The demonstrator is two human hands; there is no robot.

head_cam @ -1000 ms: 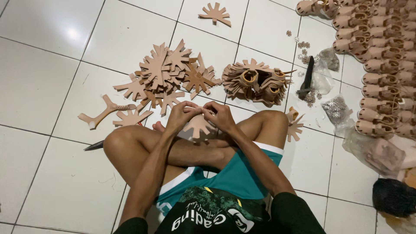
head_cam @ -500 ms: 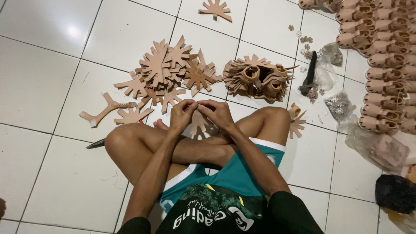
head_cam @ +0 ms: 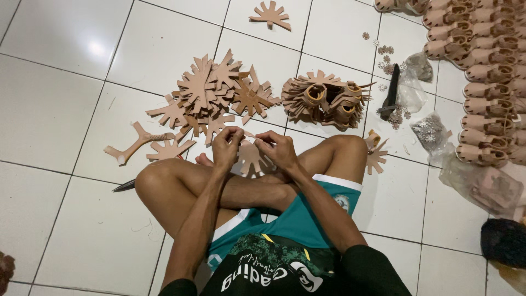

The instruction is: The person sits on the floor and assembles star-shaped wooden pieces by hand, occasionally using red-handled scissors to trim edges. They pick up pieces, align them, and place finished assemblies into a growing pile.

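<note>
We sit cross-legged on a white tile floor (head_cam: 55,98). At twelve o'clock from our hands lies a heap of tan cutouts (head_cam: 211,93), at one o'clock a stack of folded pieces (head_cam: 329,98), at two o'clock rows of tan sandals (head_cam: 487,82). Our left hand (head_cam: 226,147) and right hand (head_cam: 279,149) pinch one small tan cutout (head_cam: 251,156) between them, above our crossed shins.
</note>
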